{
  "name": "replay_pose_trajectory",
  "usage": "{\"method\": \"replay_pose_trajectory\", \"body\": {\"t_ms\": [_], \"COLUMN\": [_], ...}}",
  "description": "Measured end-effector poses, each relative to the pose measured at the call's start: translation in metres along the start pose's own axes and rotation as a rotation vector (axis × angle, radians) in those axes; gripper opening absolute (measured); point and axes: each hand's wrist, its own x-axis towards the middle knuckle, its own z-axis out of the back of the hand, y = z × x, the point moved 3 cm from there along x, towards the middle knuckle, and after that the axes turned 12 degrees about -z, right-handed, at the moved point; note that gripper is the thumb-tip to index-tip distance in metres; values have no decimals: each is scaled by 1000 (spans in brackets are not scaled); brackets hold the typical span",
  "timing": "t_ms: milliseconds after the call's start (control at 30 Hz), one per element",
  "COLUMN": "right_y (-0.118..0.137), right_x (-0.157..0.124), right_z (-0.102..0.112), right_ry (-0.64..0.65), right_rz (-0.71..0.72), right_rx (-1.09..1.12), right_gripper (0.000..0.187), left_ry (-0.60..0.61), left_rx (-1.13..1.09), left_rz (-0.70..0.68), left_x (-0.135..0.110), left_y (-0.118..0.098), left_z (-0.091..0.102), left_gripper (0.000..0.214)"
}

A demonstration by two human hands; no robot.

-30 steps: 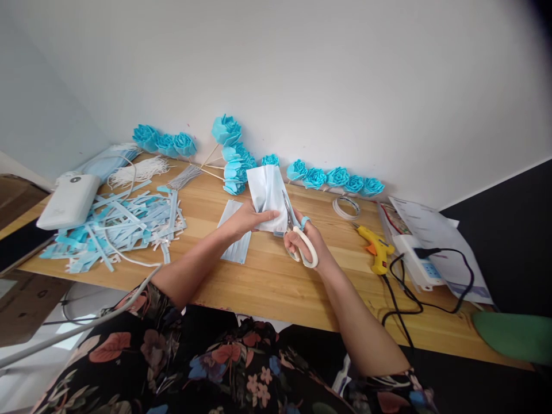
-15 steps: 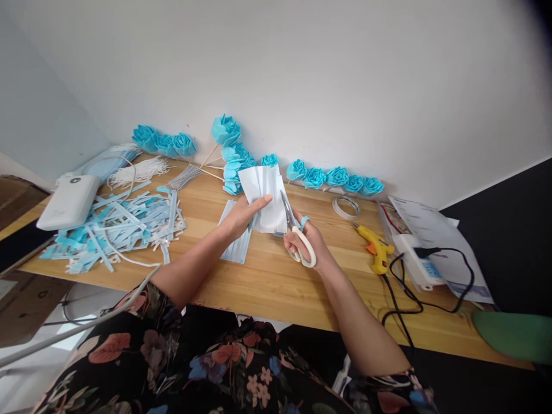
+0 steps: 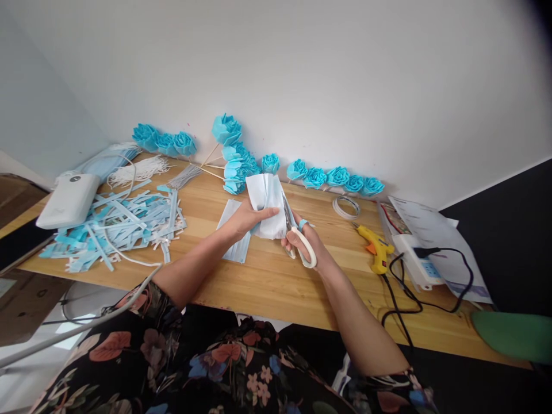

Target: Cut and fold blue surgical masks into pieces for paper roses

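My left hand [image 3: 252,219] grips a face mask [image 3: 268,195], pale side toward me, with the thumb across its front. White-handled scissors [image 3: 305,248] are in my right hand [image 3: 308,238], which has a light blue band round one finger. Their blades point up along the mask's right edge; whether they cut into it I cannot tell. Under my left wrist a second face mask [image 3: 235,253] lies flat on the wooden table [image 3: 267,287], partly hidden by the forearm.
Cut mask strips [image 3: 133,221] are heaped at left beside a white power bank [image 3: 69,200]. Blue fabric flowers [image 3: 233,155] line the wall. To the right lie a wire coil [image 3: 345,207], a yellow glue gun [image 3: 377,248] with its black cord, and a power strip [image 3: 418,261].
Held mask and left hand have shifted slightly right and down toward me. The scissors have moved a little with them and stay against the mask's right edge.
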Motion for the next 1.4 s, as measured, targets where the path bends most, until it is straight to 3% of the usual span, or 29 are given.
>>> {"method": "replay_pose_trajectory", "body": {"t_ms": [133, 1067, 1400], "right_y": [-4, -4, -3], "right_x": [2, 1, 2], "right_z": [2, 2, 1], "right_ry": [-5, -98, -91], "right_rz": [-12, -74, -64], "right_rx": [12, 69, 45], "right_gripper": [89, 92, 93], "left_ry": [43, 52, -24], "left_rx": [52, 44, -80], "left_rz": [24, 9, -3], "left_x": [-1, -2, 2], "left_y": [0, -1, 3], "left_z": [-3, -3, 0], "left_gripper": [53, 55, 49]}}
